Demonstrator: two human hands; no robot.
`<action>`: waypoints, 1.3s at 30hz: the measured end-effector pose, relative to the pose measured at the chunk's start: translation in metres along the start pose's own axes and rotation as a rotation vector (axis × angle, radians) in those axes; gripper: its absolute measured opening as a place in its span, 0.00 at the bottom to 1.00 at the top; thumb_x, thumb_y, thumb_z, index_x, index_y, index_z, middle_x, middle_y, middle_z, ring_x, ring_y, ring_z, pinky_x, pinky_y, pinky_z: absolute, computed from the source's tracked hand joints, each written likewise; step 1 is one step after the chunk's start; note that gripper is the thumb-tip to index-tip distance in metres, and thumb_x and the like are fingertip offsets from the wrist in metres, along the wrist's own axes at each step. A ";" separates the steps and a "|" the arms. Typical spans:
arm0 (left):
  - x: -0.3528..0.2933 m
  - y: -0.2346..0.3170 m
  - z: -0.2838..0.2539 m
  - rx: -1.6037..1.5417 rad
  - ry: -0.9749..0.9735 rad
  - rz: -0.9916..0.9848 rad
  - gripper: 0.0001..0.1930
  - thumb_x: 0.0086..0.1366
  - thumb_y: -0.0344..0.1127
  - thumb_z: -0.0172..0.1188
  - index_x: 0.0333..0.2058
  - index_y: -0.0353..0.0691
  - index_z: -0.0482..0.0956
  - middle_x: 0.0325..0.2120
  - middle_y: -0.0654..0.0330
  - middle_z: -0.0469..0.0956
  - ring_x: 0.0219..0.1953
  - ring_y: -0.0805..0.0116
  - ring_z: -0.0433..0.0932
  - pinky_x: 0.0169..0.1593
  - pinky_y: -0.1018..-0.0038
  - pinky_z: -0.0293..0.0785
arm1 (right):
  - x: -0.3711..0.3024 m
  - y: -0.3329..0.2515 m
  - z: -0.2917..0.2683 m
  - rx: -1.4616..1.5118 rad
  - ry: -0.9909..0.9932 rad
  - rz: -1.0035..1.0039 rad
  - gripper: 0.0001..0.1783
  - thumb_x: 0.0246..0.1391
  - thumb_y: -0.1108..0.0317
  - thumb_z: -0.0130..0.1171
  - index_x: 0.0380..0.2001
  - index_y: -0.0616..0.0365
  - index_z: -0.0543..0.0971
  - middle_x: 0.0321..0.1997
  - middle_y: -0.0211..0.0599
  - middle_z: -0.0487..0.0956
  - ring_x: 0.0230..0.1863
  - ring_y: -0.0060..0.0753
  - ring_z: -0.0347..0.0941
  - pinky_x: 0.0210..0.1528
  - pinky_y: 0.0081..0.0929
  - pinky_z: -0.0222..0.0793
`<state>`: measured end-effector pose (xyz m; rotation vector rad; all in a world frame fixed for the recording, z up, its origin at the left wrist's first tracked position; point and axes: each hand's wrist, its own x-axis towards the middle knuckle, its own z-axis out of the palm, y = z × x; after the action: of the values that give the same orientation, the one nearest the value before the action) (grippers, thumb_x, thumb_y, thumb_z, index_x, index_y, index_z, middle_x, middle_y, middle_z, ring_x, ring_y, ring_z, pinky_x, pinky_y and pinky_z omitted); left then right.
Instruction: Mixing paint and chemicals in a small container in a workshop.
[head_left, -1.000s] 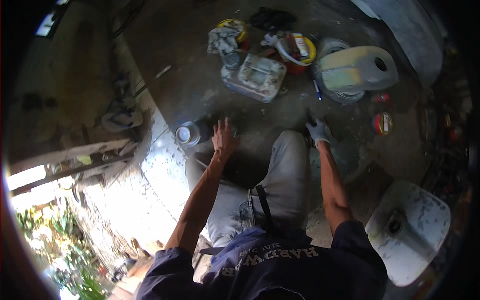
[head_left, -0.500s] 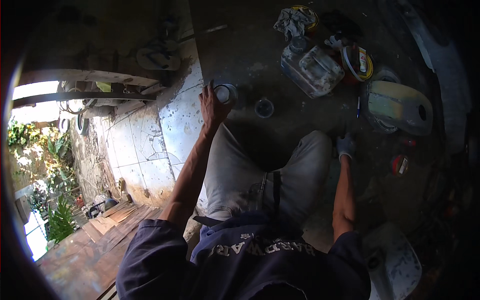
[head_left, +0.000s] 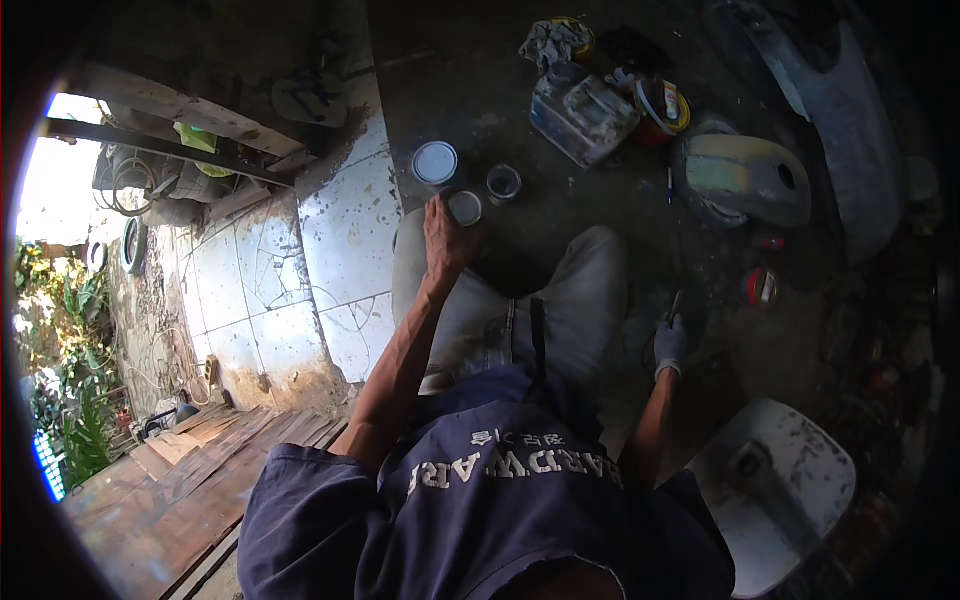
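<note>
My left hand (head_left: 447, 245), bare, is closed around a small round tin (head_left: 465, 207) above my left knee. Just beyond it a larger round can (head_left: 435, 162) with a pale top stands on the floor. A small clear cup (head_left: 503, 183) with something dark in it is to the right of that can. Down at my right side, my right hand (head_left: 669, 345) wears a light grey glove. A thin, stick-like tool (head_left: 677, 303) juts up from its closed fingers; its exact kind is too dark to tell.
A stained plastic jerrycan (head_left: 585, 115), an orange bucket (head_left: 660, 112) and a sanded, patchy yellow-grey panel (head_left: 745, 178) lie ahead to the right. A blue pen (head_left: 670, 186) and a red tin (head_left: 762, 288) are nearer. A pale spotted panel (head_left: 780, 490) is at lower right, wooden boards (head_left: 190, 490) at lower left.
My left hand has drawn back toward me with the small tin, uncovering the larger can's top. My right hand has moved back alongside my thigh. The whole view has shifted slightly.
</note>
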<state>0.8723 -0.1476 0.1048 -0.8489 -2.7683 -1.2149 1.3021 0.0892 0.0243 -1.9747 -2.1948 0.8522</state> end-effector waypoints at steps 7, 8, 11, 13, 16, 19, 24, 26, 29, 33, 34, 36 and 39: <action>-0.045 0.023 0.053 -0.045 -0.361 0.069 0.36 0.49 0.37 0.75 0.58 0.37 0.74 0.54 0.43 0.75 0.56 0.39 0.75 0.61 0.52 0.72 | -0.031 0.021 -0.033 0.203 -0.073 -0.004 0.27 0.73 0.47 0.48 0.52 0.63 0.80 0.42 0.53 0.85 0.44 0.59 0.82 0.47 0.44 0.74; -0.044 0.023 0.067 -0.024 -0.375 0.134 0.37 0.51 0.37 0.74 0.60 0.35 0.73 0.53 0.43 0.75 0.56 0.39 0.75 0.61 0.52 0.71 | -0.021 0.011 -0.039 0.249 -0.118 -0.034 0.27 0.73 0.48 0.48 0.51 0.63 0.80 0.42 0.52 0.85 0.44 0.58 0.82 0.47 0.44 0.74; -0.048 0.037 0.113 -0.046 -0.470 0.219 0.38 0.53 0.35 0.72 0.64 0.33 0.70 0.55 0.42 0.75 0.58 0.41 0.74 0.65 0.50 0.68 | 0.031 -0.004 -0.051 0.228 0.003 -0.289 0.24 0.72 0.52 0.51 0.56 0.61 0.79 0.46 0.53 0.85 0.47 0.57 0.82 0.48 0.46 0.74; -0.052 0.022 0.134 -0.009 -0.423 0.156 0.41 0.53 0.34 0.72 0.66 0.33 0.67 0.55 0.43 0.75 0.60 0.43 0.74 0.69 0.49 0.64 | 0.046 -0.062 -0.046 0.055 0.019 -0.523 0.23 0.70 0.57 0.51 0.61 0.57 0.77 0.49 0.54 0.84 0.49 0.58 0.81 0.50 0.48 0.75; -0.054 0.008 0.170 0.003 -0.379 0.082 0.43 0.53 0.32 0.72 0.68 0.31 0.64 0.57 0.44 0.74 0.61 0.43 0.73 0.72 0.48 0.60 | 0.075 -0.150 -0.042 -0.226 -0.169 -0.768 0.24 0.68 0.63 0.52 0.65 0.49 0.75 0.54 0.54 0.82 0.52 0.62 0.79 0.53 0.52 0.73; -0.051 0.031 0.201 0.055 -0.412 0.017 0.42 0.52 0.27 0.70 0.67 0.30 0.64 0.57 0.45 0.74 0.61 0.44 0.73 0.72 0.48 0.60 | 0.124 -0.164 0.002 -0.300 -0.275 -0.945 0.24 0.66 0.66 0.52 0.65 0.49 0.75 0.49 0.54 0.84 0.49 0.61 0.80 0.51 0.53 0.74; -0.034 0.040 0.217 0.087 -0.454 0.108 0.41 0.50 0.19 0.63 0.67 0.34 0.67 0.57 0.44 0.72 0.63 0.44 0.70 0.71 0.50 0.61 | 0.148 -0.195 0.061 -0.331 -0.438 -1.049 0.23 0.65 0.68 0.51 0.62 0.50 0.76 0.44 0.51 0.85 0.44 0.60 0.82 0.46 0.53 0.76; -0.027 0.039 0.220 0.094 -0.460 0.159 0.41 0.49 0.16 0.60 0.66 0.36 0.68 0.58 0.44 0.72 0.63 0.43 0.68 0.70 0.50 0.61 | 0.153 -0.200 0.072 -0.448 -0.468 -1.090 0.21 0.64 0.68 0.52 0.59 0.51 0.78 0.40 0.49 0.86 0.39 0.58 0.83 0.41 0.53 0.77; -0.015 0.022 0.219 0.162 -0.506 0.084 0.41 0.48 0.14 0.58 0.66 0.39 0.70 0.60 0.44 0.70 0.64 0.40 0.65 0.71 0.50 0.59 | 0.153 -0.217 0.085 -0.372 -0.462 -1.113 0.17 0.65 0.67 0.52 0.56 0.52 0.79 0.38 0.49 0.86 0.35 0.58 0.83 0.38 0.54 0.78; -0.006 0.025 0.228 0.105 -0.399 0.173 0.45 0.49 0.19 0.62 0.69 0.38 0.62 0.62 0.42 0.66 0.62 0.36 0.65 0.67 0.49 0.62 | 0.162 -0.217 0.103 -0.335 -0.463 -1.082 0.17 0.66 0.67 0.51 0.56 0.50 0.79 0.36 0.49 0.86 0.36 0.56 0.84 0.37 0.54 0.78; -0.011 0.027 0.230 0.060 -0.314 0.181 0.46 0.50 0.22 0.66 0.70 0.37 0.59 0.62 0.40 0.66 0.61 0.36 0.66 0.66 0.49 0.63 | 0.160 -0.216 0.106 -0.342 -0.446 -1.059 0.18 0.66 0.67 0.50 0.56 0.50 0.79 0.35 0.49 0.86 0.35 0.55 0.84 0.37 0.54 0.78; -0.021 0.031 0.233 0.036 -0.287 0.088 0.48 0.51 0.28 0.70 0.71 0.36 0.57 0.62 0.40 0.66 0.61 0.35 0.66 0.65 0.49 0.64 | 0.159 -0.218 0.112 -0.352 -0.434 -1.040 0.18 0.66 0.67 0.50 0.56 0.50 0.79 0.34 0.48 0.86 0.35 0.55 0.84 0.37 0.54 0.78; -0.020 0.030 0.240 0.019 -0.269 -0.027 0.52 0.50 0.38 0.77 0.70 0.32 0.56 0.60 0.39 0.66 0.59 0.35 0.66 0.64 0.48 0.65 | 0.159 -0.223 0.113 -0.398 -0.422 -1.083 0.20 0.66 0.66 0.51 0.59 0.49 0.79 0.33 0.47 0.86 0.34 0.54 0.84 0.37 0.54 0.78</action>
<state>0.9533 0.0235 -0.0467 -1.0487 -3.0008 -1.1549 1.0285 0.1932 -0.0221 -0.3798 -3.2342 0.6783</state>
